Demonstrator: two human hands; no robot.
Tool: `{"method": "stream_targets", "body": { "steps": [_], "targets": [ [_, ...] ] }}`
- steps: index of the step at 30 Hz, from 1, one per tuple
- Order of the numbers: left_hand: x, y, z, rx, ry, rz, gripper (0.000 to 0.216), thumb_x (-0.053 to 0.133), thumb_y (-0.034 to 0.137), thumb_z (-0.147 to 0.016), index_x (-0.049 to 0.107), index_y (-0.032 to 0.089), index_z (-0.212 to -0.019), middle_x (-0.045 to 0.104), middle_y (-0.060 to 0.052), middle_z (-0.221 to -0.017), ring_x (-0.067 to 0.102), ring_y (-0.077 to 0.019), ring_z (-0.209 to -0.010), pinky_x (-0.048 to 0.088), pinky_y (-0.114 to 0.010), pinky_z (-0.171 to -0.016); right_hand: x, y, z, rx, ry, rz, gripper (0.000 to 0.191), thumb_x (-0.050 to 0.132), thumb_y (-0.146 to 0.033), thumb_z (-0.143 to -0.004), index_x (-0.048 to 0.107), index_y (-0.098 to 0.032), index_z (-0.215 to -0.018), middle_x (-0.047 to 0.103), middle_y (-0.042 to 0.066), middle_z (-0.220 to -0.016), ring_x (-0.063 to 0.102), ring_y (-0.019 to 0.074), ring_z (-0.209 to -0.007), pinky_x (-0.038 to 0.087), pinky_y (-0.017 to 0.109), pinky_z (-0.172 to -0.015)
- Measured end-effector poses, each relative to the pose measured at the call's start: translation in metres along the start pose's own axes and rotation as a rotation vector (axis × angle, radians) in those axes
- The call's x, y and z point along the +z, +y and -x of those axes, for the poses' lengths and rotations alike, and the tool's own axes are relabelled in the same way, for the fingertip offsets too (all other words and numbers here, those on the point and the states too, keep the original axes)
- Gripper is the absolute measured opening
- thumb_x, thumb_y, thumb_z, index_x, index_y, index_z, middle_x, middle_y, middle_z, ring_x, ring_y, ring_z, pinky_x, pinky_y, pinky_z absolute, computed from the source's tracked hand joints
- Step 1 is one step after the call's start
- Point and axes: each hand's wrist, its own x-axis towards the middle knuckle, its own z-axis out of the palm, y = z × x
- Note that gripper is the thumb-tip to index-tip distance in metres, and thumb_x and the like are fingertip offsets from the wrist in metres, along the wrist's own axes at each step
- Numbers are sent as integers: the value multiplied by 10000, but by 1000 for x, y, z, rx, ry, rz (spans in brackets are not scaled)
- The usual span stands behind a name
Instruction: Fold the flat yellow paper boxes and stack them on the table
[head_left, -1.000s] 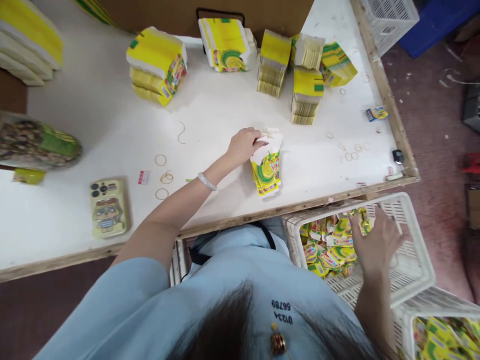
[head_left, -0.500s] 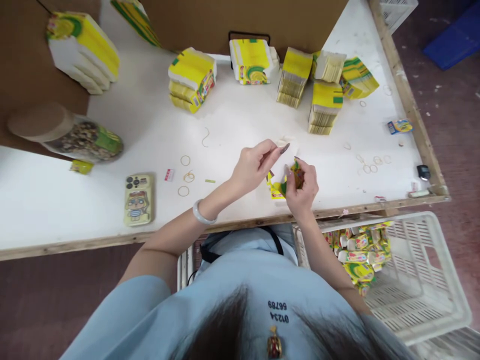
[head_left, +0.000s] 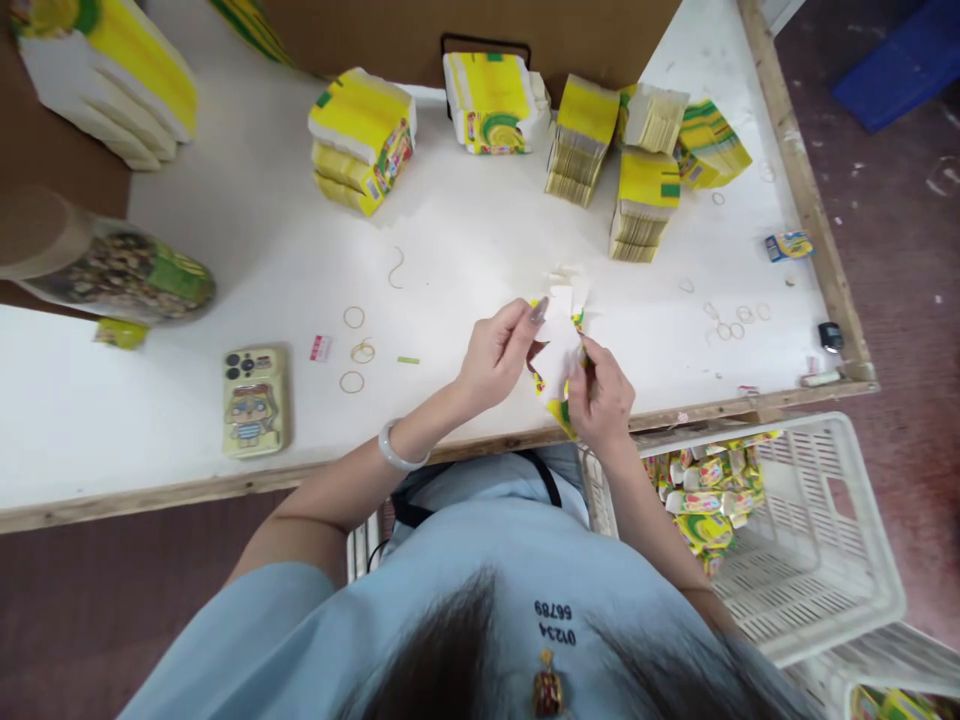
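Between my hands is a small yellow-and-green printed carton (head_left: 556, 345), spread open with its white inside facing up. My left hand (head_left: 499, 350), with a pale bangle on its wrist, pinches the carton's left edge between thumb and fingers. On the other side, my right hand (head_left: 602, 393) grips the carton's right edge, its fingers partly covering the print. White flaps stick out at the carton's far end. Past them stands a stack of flat yellow cartons (head_left: 645, 205).
More carton stacks (head_left: 581, 135) line the back beside a brown cardboard box (head_left: 465, 25). A phone (head_left: 255, 400), rubber bands (head_left: 352, 382) and a jar (head_left: 135, 270) lie to the left. At lower right, a white crate (head_left: 817, 540) holds filled-looking cartons (head_left: 705, 500) below the table edge.
My left hand has moved down and now holds the carton's left edge. The carton, earlier bunched in my right hand, is opened out with its white inside showing. The view has shifted slightly.
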Motion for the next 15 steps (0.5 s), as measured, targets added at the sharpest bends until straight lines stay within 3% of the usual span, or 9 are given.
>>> {"method": "stream_targets", "body": {
  "steps": [1, 2, 3, 5, 6, 8, 12, 15],
  "targets": [
    [1, -3, 4, 22, -39, 29, 464, 394, 605, -1043, 614, 198, -1059, 699, -95, -1030, 705, -162, -880, 584, -271, -719, -1, -1, 0, 30, 17, -14, 352, 482, -431, -1017, 619, -227, -1269, 750, 129, -1119, 736, 264, -1029, 599, 435, -927],
    [3, -6, 10, 56, -94, 44, 535, 441, 662, -1002, 579, 209, -1253, 650, -158, -1287, 685, -235, -1134, 604, -356, -876, -2, -3, 1, 60, 50, -24, 355, 446, -430, -1030, 621, -233, -1268, 748, 124, -1122, 732, 266, -1059, 591, 449, -949],
    [6, -9, 16, 88, -162, 43, 686, 518, 707, -946, 470, 231, -1437, 502, -201, -1513, 563, -311, -1365, 561, -452, -1029, -2, -6, 1, 82, 91, -31, 364, 413, -433, -1039, 627, -241, -1263, 742, 121, -1135, 716, 273, -1117, 575, 473, -988],
    [15, -15, 29, 101, -301, 24, 1001, 667, 697, -860, 180, 281, -1630, 215, -214, -1703, 292, -394, -1567, 409, -567, -1197, -1, -11, 4, 100, 158, -53, 399, 367, -457, -1042, 639, -259, -1255, 716, 120, -1205, 634, 297, -1290, 511, 532, -1088],
    [19, -17, 35, 77, -364, 26, 1055, 689, 652, -869, 83, 295, -1655, 188, -214, -1715, 263, -401, -1580, 372, -584, -1220, 0, -13, 5, 104, 178, -75, 417, 355, -473, -1038, 643, -266, -1258, 699, 119, -1243, 589, 303, -1355, 485, 547, -1118],
    [27, -18, 43, 21, -455, 49, 986, 643, 568, -936, 41, 294, -1667, 296, -214, -1682, 351, -386, -1543, 371, -578, -1221, 3, -16, 9, 139, 198, -144, 437, 351, -491, -1033, 637, -270, -1279, 685, 118, -1265, 582, 300, -1367, 495, 530, -1110],
    [32, -14, 50, -35, -447, 18, 728, 476, 617, -998, 331, 224, -1594, 551, -195, -1506, 547, -345, -1374, 449, -507, -1155, 8, -16, 14, 306, 268, -292, 397, 390, -487, -1042, 652, -242, -1213, 735, 100, -1110, 706, 263, -1135, 552, 458, -1007],
    [29, -9, 53, -171, -398, -61, 638, 357, 632, -1028, 506, 147, -1415, 703, -165, -1205, 675, -273, -1064, 554, -399, -939, 12, -15, 15, 406, 363, -273, 365, 526, -525, -997, 677, -201, -1073, 737, 69, -932, 719, 220, -885, 581, 361, -818]
  ]
}}
